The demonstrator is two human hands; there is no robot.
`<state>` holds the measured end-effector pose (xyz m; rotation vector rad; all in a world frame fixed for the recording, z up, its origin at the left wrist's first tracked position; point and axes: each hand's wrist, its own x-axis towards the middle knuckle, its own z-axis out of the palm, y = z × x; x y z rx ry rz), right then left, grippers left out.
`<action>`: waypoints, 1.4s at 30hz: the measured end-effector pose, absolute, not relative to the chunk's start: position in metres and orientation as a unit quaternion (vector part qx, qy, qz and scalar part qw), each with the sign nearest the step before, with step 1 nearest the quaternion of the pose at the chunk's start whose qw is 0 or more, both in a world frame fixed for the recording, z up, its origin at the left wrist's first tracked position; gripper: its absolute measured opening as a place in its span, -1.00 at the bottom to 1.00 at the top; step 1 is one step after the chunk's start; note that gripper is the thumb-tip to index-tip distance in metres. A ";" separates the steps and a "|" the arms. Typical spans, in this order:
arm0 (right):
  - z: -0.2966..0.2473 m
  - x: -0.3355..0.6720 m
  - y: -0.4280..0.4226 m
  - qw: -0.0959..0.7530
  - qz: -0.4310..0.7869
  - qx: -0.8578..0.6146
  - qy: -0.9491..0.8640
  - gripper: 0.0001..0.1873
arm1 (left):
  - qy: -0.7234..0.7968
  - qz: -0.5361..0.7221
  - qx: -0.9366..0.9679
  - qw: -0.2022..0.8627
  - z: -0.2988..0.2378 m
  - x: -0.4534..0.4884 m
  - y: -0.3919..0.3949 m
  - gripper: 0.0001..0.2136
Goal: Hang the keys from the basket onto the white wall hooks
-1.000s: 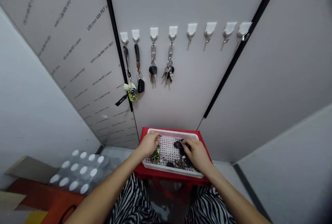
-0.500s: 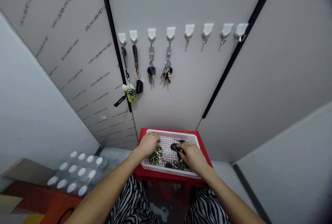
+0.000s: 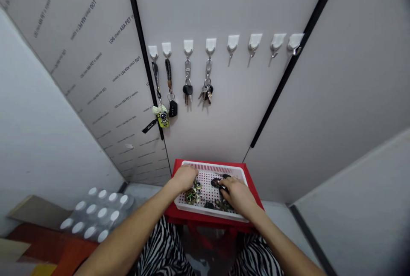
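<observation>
A white perforated plastic basket holds keys and keyrings. My left hand reaches into its left end, fingers curled down; whatever they grip is hidden. Just below that hand lies a round green-and-gold wheel-shaped keyring charm, with other metal pieces beside it. On the right side my right hand has its fingers closed at a black key fob. More dark keys and brassy pieces lie partly under that palm. A small black piece rests near the front wall of the basket.
The basket stands on a red stool between my knees. Above it, a row of white hooks runs along the wall; keys with a lanyard, a car key and two key bunches hang leftward. Capped bottles stand at left.
The view has tilted slightly, so the hooks and hanging keys sit a little lower. Both hands stay in the basket, with only slight finger movement.
</observation>
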<state>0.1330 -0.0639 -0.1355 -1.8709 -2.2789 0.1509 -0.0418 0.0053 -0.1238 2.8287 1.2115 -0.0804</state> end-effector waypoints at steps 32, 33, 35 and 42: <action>-0.136 0.108 -0.057 0.413 0.283 -0.559 -0.661 -0.63 | 0.317 0.419 0.388 0.757 -0.119 -0.028 -0.003 -0.86; -0.136 0.107 -0.056 0.422 0.309 -0.544 -0.656 -0.67 | 0.314 0.421 0.384 0.759 -0.119 -0.026 -0.004 -0.86; -0.137 0.107 -0.054 0.435 0.361 -0.517 -0.643 -0.74 | 0.309 0.426 0.376 0.762 -0.119 -0.024 -0.005 -0.87; -0.140 0.107 -0.052 0.444 0.432 -0.520 -0.588 -0.83 | 0.301 0.455 0.344 0.764 -0.117 -0.022 -0.005 -0.93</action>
